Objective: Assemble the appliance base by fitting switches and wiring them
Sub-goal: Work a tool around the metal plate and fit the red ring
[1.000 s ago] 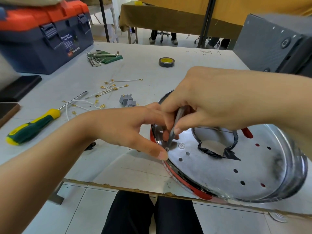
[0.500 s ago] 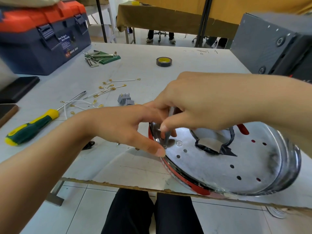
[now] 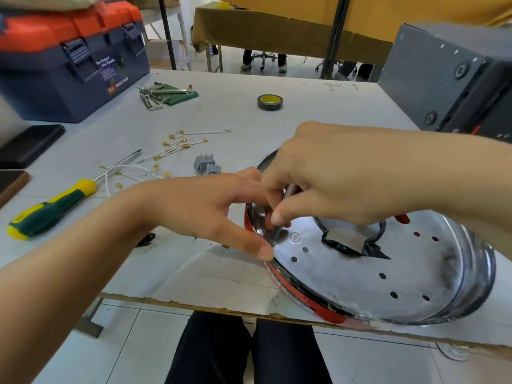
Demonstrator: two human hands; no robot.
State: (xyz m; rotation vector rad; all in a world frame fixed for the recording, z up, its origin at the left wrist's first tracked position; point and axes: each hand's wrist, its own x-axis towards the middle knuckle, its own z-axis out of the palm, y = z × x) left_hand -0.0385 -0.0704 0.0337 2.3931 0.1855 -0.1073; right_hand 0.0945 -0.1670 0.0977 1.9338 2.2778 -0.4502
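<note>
Right hand [image 3: 327, 173] fingers pinch driver [image 3: 281, 214] on rim screw [image 3: 273, 242] | left hand [image 3: 199, 209] fingers spread, steadying base [image 3: 388, 275] | switches [image 3: 206, 164], wires [image 3: 177, 145] lie beyond fingers, seemingly unfitted

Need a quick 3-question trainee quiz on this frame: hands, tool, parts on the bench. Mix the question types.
1. True or false: the green and yellow screwdriver is in the right hand.
2. Multiple choice: the tip of the thin grey tool meets a small screw on: A) the toolbox B) the metal base C) the tape roll
3. Fill in: the left hand has its thumb on the base's ____.

Key: 1 false, it lies on the table; 2 B; 3 rim.
</note>
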